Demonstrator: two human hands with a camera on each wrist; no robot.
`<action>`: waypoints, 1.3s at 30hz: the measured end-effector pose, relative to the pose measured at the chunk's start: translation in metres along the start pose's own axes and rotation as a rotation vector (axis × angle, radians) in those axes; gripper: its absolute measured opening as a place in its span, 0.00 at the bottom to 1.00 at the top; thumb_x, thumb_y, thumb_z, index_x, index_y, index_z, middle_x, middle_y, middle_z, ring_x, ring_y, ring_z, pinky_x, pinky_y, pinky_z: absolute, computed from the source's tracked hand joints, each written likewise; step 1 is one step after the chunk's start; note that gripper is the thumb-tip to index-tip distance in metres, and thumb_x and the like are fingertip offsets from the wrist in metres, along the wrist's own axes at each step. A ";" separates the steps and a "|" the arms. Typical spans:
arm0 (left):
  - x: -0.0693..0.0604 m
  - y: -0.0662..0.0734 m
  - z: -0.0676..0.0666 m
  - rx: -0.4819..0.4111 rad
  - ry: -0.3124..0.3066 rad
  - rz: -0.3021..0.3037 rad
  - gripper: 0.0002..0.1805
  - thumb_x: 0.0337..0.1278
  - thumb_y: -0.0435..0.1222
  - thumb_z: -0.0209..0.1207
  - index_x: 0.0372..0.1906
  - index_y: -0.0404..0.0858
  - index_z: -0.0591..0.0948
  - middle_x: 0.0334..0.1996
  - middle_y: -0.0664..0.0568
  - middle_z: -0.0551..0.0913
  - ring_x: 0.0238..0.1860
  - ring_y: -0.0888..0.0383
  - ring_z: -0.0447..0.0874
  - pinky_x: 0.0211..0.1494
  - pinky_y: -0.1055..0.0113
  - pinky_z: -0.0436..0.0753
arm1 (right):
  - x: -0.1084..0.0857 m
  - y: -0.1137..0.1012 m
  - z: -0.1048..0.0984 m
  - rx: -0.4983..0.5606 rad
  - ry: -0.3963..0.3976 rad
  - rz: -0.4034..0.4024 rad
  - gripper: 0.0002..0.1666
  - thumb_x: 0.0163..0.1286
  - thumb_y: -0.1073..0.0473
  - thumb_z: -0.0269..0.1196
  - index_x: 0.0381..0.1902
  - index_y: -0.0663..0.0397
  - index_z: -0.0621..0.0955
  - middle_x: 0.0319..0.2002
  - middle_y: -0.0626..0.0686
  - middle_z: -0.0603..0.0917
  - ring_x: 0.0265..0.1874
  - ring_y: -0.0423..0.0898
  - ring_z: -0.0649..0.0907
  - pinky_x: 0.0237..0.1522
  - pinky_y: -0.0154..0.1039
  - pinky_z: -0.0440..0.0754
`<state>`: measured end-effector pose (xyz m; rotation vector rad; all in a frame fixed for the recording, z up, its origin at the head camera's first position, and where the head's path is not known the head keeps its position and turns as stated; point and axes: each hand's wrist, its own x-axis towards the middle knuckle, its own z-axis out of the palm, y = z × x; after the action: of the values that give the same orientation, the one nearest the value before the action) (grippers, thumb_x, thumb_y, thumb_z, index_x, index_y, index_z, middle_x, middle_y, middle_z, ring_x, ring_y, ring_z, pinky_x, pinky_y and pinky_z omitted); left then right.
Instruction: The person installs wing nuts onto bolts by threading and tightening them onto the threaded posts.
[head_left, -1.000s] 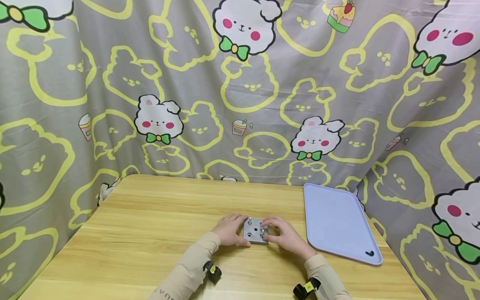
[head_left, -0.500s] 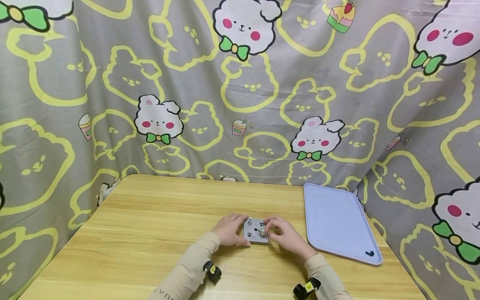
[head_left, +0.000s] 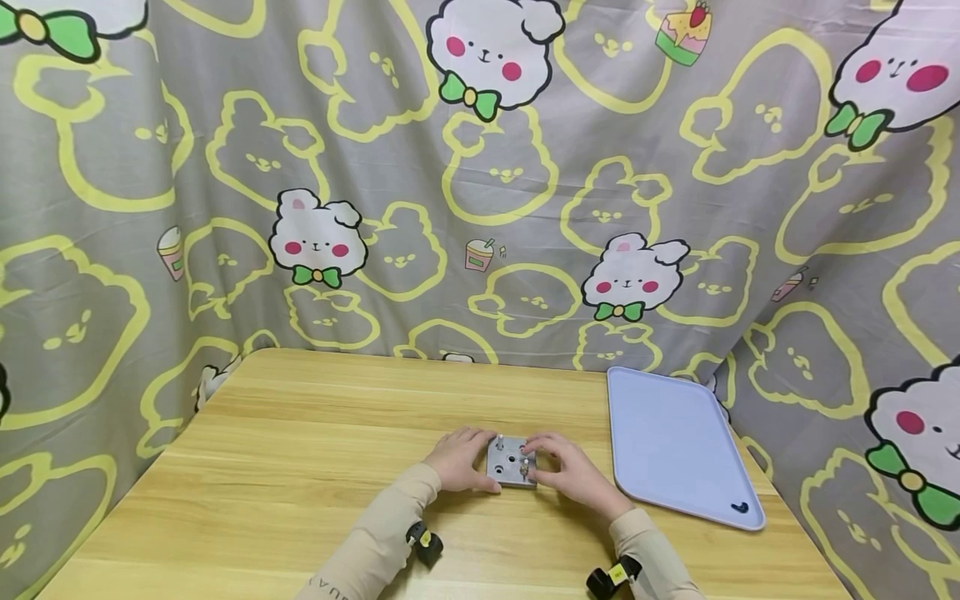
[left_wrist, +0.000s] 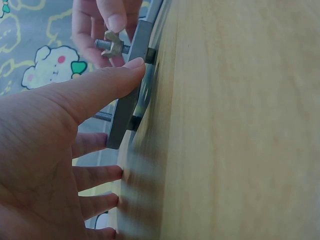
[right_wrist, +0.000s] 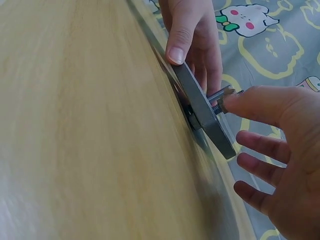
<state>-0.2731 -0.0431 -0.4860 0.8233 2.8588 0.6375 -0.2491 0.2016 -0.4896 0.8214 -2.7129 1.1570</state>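
Observation:
A square grey metal plate (head_left: pixel 512 472) with holes lies near the middle of the table. Two bolts stand up through it, their heads beneath, as the left wrist view shows. One bolt (left_wrist: pixel 103 116) is bare; the other carries a brass-coloured wing nut (left_wrist: pixel 114 46) partway along its thread. My left hand (head_left: pixel 455 462) grips the plate's left side, thumb on the near edge and forefinger at the far one. At the right side, my right hand (head_left: pixel 573 473) pinches the wing nut; the thumb covers most of it in the right wrist view and hides the forefinger.
A pale blue tray (head_left: pixel 671 442) lies at the right of the wooden table (head_left: pixel 330 408), with a small black hook-shaped thing (head_left: pixel 739 507) in its near right corner. A patterned curtain (head_left: pixel 405 167) hangs behind and along both sides.
My right thumb and forefinger drew together by the wing nut half a second ago and are now spread around it again. My left hand and the plate have stayed in place.

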 end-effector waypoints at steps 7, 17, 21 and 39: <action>0.001 -0.002 0.001 0.002 0.006 0.005 0.51 0.40 0.60 0.70 0.71 0.44 0.66 0.67 0.46 0.72 0.70 0.42 0.65 0.72 0.42 0.64 | 0.000 0.001 0.001 0.037 0.016 0.034 0.16 0.55 0.71 0.60 0.30 0.42 0.79 0.55 0.55 0.81 0.57 0.58 0.78 0.63 0.63 0.72; 0.001 -0.002 0.002 0.001 0.003 0.005 0.51 0.41 0.60 0.69 0.71 0.44 0.65 0.67 0.46 0.72 0.70 0.43 0.65 0.73 0.43 0.64 | 0.001 0.000 0.001 0.022 0.020 -0.004 0.12 0.59 0.61 0.70 0.41 0.48 0.80 0.53 0.55 0.81 0.56 0.57 0.79 0.57 0.60 0.78; 0.001 -0.002 0.002 0.003 0.004 0.003 0.51 0.41 0.60 0.69 0.71 0.44 0.65 0.67 0.46 0.72 0.70 0.43 0.65 0.73 0.43 0.64 | 0.000 0.000 0.001 0.007 0.011 -0.002 0.22 0.59 0.58 0.70 0.52 0.48 0.80 0.56 0.53 0.81 0.57 0.55 0.79 0.59 0.60 0.77; 0.001 -0.001 0.001 -0.004 0.002 0.001 0.51 0.41 0.60 0.70 0.71 0.44 0.65 0.67 0.45 0.71 0.70 0.41 0.65 0.73 0.42 0.62 | 0.001 0.002 0.002 0.037 0.019 0.022 0.12 0.58 0.67 0.65 0.32 0.42 0.79 0.53 0.54 0.81 0.56 0.56 0.79 0.60 0.61 0.75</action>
<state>-0.2738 -0.0433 -0.4873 0.8237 2.8583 0.6441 -0.2503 0.2011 -0.4916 0.7833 -2.6997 1.2160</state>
